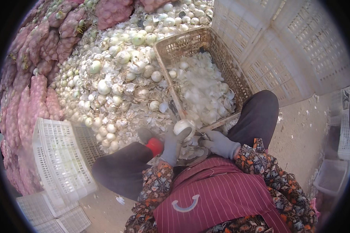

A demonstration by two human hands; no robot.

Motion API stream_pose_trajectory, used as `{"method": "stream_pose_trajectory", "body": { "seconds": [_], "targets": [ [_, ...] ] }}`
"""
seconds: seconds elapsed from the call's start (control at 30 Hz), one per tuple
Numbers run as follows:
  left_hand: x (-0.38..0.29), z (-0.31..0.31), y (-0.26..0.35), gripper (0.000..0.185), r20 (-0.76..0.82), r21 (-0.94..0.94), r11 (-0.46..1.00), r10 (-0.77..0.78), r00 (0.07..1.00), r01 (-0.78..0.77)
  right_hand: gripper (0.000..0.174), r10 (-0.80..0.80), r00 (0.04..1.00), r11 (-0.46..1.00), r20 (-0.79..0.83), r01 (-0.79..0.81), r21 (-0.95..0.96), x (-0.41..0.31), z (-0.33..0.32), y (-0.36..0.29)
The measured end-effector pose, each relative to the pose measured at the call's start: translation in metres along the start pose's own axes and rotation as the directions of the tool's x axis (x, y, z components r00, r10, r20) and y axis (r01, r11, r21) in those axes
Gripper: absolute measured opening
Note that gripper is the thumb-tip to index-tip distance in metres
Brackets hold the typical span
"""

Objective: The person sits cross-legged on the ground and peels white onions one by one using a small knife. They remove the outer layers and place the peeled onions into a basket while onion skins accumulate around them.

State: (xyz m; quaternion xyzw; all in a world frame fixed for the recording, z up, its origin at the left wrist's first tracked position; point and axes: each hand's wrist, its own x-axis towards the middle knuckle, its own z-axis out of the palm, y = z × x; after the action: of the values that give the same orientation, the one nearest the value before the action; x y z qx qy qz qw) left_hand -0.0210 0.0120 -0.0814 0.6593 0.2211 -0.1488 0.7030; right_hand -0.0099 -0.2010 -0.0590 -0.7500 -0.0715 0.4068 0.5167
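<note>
A pale, round white onion [182, 127] sits in my left hand [172, 145], which wears a grey glove, with the thumb across the onion's side. My right hand [220, 143], also gloved, is closed around a small knife [204, 135]; only a thin part of it shows, pointing toward the onion. Both hands are close together over my lap, at the near corner of a dirty plastic crate [175, 97]. Inside that crate lie peeled-looking onions and loose white skins [202, 90].
A heap of white onions and dry skins [128, 84] spreads ahead and left. Pink mesh sacks of onions [32, 96] are piled at far left. White crates [64, 163] stand left, and taller stacked crates [280, 52] rise at right. My knees flank the work area.
</note>
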Motion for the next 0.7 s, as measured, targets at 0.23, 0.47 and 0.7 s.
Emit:
{"method": "stream_pose_trajectory", "body": {
  "seconds": [0.23,0.47,0.7],
  "targets": [
    [0.001,0.001,0.007,0.058,0.060,-0.096,0.995,-0.001,0.998,0.007,0.054,-0.165,0.979,0.985,-0.119,0.157,-0.071,0.015,0.006,0.004],
    [-0.003,0.002,0.012,0.053,0.044,-0.174,0.982,-0.064,0.997,0.071,0.056,-0.021,0.998,0.998,-0.054,0.024,0.064,0.036,0.008,0.009],
    [-0.006,0.003,0.016,0.059,0.105,-0.121,0.993,0.020,0.994,-0.007,0.038,0.137,0.983,0.965,0.120,-0.160,0.210,0.041,0.000,0.003]
  ]
}}
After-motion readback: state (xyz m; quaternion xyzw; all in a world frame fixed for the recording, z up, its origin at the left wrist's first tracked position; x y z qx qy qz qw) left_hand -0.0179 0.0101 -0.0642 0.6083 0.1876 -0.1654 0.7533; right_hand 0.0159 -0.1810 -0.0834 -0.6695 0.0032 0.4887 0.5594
